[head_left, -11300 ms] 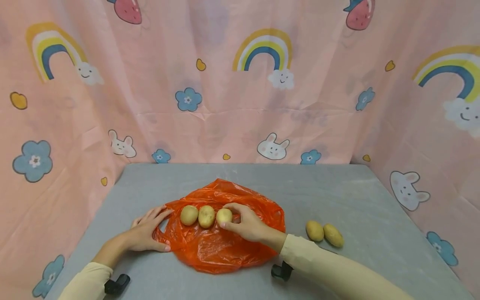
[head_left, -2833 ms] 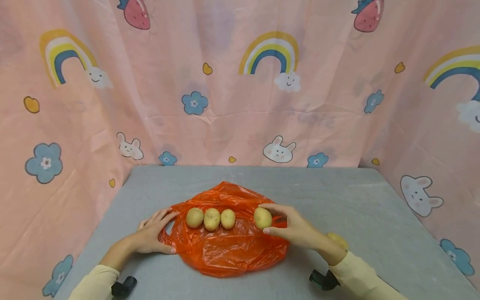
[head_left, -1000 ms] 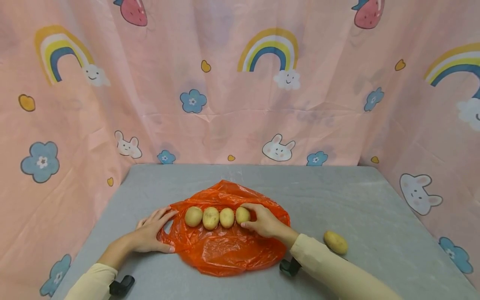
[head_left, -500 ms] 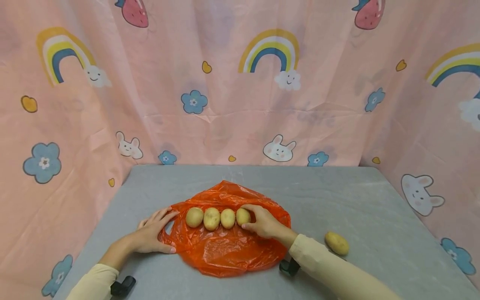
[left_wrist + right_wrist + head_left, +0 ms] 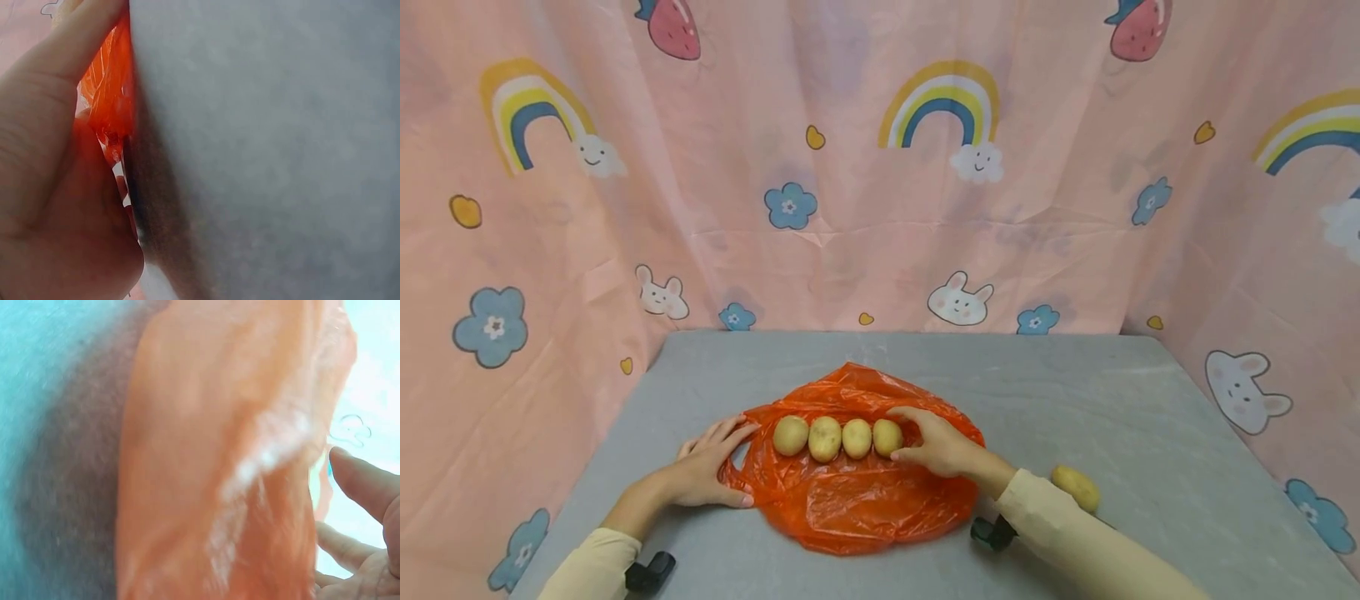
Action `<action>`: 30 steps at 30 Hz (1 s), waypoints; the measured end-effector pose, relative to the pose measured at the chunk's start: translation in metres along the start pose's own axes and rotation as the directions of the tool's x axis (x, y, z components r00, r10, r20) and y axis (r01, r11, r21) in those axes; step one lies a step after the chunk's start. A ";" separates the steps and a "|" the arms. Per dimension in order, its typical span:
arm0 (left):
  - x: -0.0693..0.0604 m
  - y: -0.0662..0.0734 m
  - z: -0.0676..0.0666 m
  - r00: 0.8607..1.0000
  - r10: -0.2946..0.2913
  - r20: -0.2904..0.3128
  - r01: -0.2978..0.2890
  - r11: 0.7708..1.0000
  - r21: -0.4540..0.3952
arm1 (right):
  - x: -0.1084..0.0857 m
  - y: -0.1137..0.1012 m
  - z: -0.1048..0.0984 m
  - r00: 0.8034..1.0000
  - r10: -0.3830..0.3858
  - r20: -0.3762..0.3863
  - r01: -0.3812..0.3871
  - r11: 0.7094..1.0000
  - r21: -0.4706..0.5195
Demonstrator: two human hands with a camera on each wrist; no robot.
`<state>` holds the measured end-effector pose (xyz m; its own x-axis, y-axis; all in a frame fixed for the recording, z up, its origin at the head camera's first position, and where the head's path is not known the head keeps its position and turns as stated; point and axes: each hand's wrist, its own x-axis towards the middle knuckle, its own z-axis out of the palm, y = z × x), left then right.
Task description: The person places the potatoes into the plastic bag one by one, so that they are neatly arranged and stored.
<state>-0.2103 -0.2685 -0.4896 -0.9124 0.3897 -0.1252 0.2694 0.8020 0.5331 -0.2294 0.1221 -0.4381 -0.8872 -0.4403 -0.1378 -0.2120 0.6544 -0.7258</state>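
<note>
A red plastic bag (image 5: 865, 508) lies flat on the grey table. Across it runs a row of several potatoes, the leftmost potato (image 5: 791, 436) nearest the left hand and the rightmost potato (image 5: 887, 437) beside the right hand. My right hand (image 5: 943, 446) is at that last potato, thumb and fingers parted around its right side. In the right wrist view the fingers (image 5: 362, 481) look spread, with the bag filling the middle. My left hand (image 5: 703, 471) rests with spread fingers on the bag's left edge. The left wrist view shows the bag (image 5: 112, 87) beside the thumb.
One more potato (image 5: 1077, 487) lies on the table (image 5: 1150, 417) at the right, partly behind the right sleeve (image 5: 1075, 533). A pink patterned curtain (image 5: 865, 267) stands along the back and both sides. Black wrist cameras sit under both wrists.
A second later, the right hand has loosened from the rightmost potato and drawn slightly right. Earlier, it brought that potato from the table's right into the row. The left hand stays put.
</note>
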 end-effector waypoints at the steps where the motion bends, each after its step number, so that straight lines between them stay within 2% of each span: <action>1: 0.000 0.000 0.000 1.000 0.001 0.002 -0.001 1.000 0.000 | -0.001 0.000 -0.002 1.000 0.000 0.005 0.000 1.000 0.001; 10: -0.002 0.004 -0.004 1.000 0.030 0.002 -0.030 1.000 0.004 | -0.012 0.001 -0.024 0.998 -0.050 0.027 0.049 0.998 0.030; 15: -0.002 0.005 -0.004 1.000 0.018 0.016 -0.018 1.000 0.002 | -0.021 0.000 -0.036 0.996 -0.079 0.042 0.075 0.994 0.085; 26: -0.002 0.003 -0.001 1.000 0.022 0.010 -0.022 1.000 0.001 | -0.037 0.012 -0.061 0.994 -0.110 -0.010 0.110 0.979 0.174; 30: -0.002 0.001 -0.001 1.000 0.029 0.001 -0.029 1.000 0.008 | -0.043 0.015 -0.070 0.995 -0.084 -0.045 0.089 0.986 0.141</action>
<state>-0.2083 -0.2686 -0.4876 -0.9039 0.4132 -0.1101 0.2983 0.7938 0.5301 -0.2232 0.1939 -0.3964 -0.8839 -0.4653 -0.0462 -0.2302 0.5190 -0.8232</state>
